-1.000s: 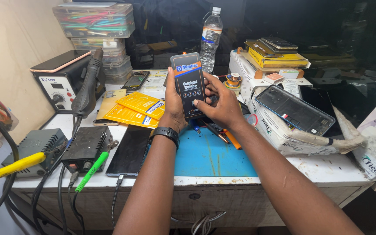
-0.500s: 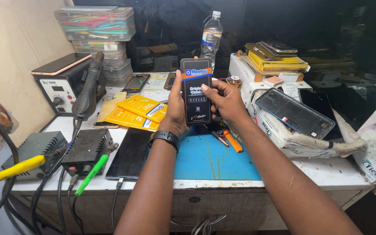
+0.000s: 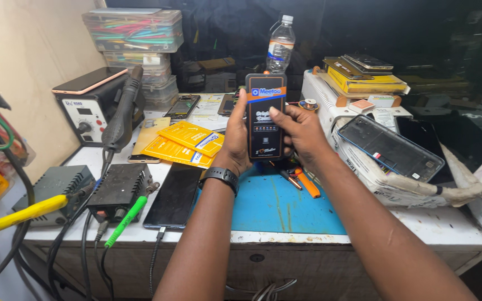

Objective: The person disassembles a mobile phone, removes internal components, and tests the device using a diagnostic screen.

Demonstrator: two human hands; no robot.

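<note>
Slim black-and-orange box (image 3: 265, 117) was held upright above the blue mat (image 3: 285, 203) on the bench (image 3: 442, 220), left hand (image 3: 234, 147) and right hand (image 3: 299, 134) both clamped on its long edges; probably light, stiff, slick cardboard, best gripped there.

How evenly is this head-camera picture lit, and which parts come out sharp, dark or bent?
Head view: the black box, held upright in the left hand and right hand, is sharp and well lit; the blue mat is bright too; the back behind the water bottle sinks into near black; the bench edge bows slightly, a wide-lens effect.
</note>
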